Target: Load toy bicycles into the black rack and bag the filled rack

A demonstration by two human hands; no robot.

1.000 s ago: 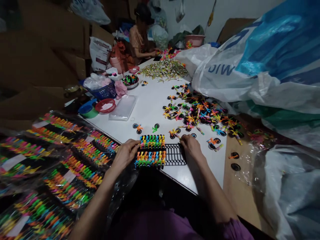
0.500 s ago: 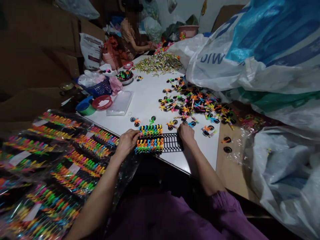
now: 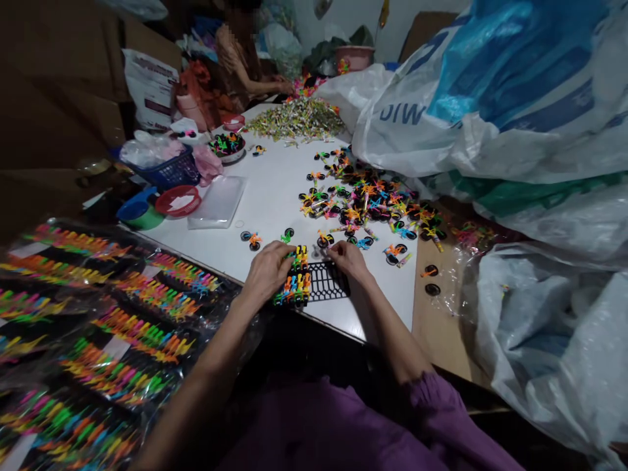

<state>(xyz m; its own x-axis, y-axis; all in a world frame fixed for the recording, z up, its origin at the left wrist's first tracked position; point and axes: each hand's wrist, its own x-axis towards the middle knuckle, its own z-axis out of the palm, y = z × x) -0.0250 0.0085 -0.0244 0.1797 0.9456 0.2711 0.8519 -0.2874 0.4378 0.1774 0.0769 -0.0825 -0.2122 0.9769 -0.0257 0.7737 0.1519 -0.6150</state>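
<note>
A black plastic grid tray [image 3: 330, 282] lies at the near edge of the white table [image 3: 275, 196]. Rows of small bright toy bicycles [image 3: 296, 288] stand in its left part. My left hand [image 3: 267, 271] lies over those rows, fingers curled down on them. At the tray's far edge, my right hand [image 3: 346, 258] has its fingers pinched together; what they hold is hidden. A loose pile of toy bicycles [image 3: 373, 203] spreads across the table beyond my right hand.
Wrapped packs of filled trays [image 3: 112, 327] lie to my left. Big plastic sacks [image 3: 490, 111] crowd the right side. Baskets and bowls [image 3: 167, 190] stand at the table's left edge. Another person [image 3: 240, 59] sits at the far end by a heap of small pieces [image 3: 297, 121].
My left hand has slid right from the tray's left end onto the rows of bicycles. My right hand shifted slightly left along the far edge. The camera view drifted.
</note>
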